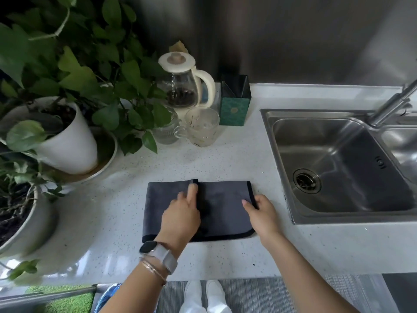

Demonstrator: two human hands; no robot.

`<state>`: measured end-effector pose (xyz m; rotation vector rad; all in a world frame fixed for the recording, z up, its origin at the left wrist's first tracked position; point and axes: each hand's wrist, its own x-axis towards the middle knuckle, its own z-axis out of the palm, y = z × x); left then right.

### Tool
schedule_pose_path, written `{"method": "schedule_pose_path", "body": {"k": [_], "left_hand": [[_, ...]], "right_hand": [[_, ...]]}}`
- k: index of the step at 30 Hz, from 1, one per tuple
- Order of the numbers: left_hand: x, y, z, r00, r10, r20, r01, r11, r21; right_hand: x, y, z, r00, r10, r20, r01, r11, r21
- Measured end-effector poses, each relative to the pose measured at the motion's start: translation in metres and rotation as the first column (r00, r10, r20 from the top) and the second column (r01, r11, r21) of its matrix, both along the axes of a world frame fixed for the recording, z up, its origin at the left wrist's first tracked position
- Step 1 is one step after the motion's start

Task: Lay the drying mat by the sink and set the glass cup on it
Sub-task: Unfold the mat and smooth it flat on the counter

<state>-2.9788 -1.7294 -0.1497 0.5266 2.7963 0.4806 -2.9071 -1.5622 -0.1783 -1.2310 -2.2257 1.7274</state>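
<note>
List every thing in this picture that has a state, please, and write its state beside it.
drying mat: flat on counter, still partly folded
glass cup: upright, off the mat, apparently empty
kettle: lid on, dark contents at bottom
green box: open top
sink: empty
left hand: pressing on mat
right hand: gripping mat's right edge

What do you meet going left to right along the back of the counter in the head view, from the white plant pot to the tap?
White plant pot → ribbed glass → glass cup → green box → sink → tap. The kettle is left out: it stands behind the two glasses and overlaps both.
</note>
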Motion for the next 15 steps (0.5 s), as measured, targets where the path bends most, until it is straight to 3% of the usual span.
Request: {"method": "schedule_pose_path", "body": {"k": [2, 4, 10, 15], "left_hand": [[-0.008, -0.023, 0.016, 0.986, 0.088, 0.145, -0.122, 0.963, 0.242], [-0.018, -0.054, 0.030, 0.952, 0.184, 0.243, -0.263, 0.899, 0.351], [-0.043, -0.135, 0.025, 0.844, 0.505, 0.180, -0.537, 0.792, 0.291], [-0.034, -0.146, -0.003, 0.807, 0.567, 0.162, -0.589, 0.761, 0.271]], "right_hand": [[0.004, 0.004, -0.001, 1.000, 0.000, -0.005, 0.001, 0.999, 0.038], [0.009, 0.010, -0.003, 1.000, -0.010, 0.003, 0.010, 0.995, 0.103], [0.017, 0.018, -0.007, 0.998, -0.028, 0.062, 0.012, 0.969, 0.245], [0.023, 0.019, -0.008, 0.997, -0.045, 0.060, 0.024, 0.951, 0.309]]}}
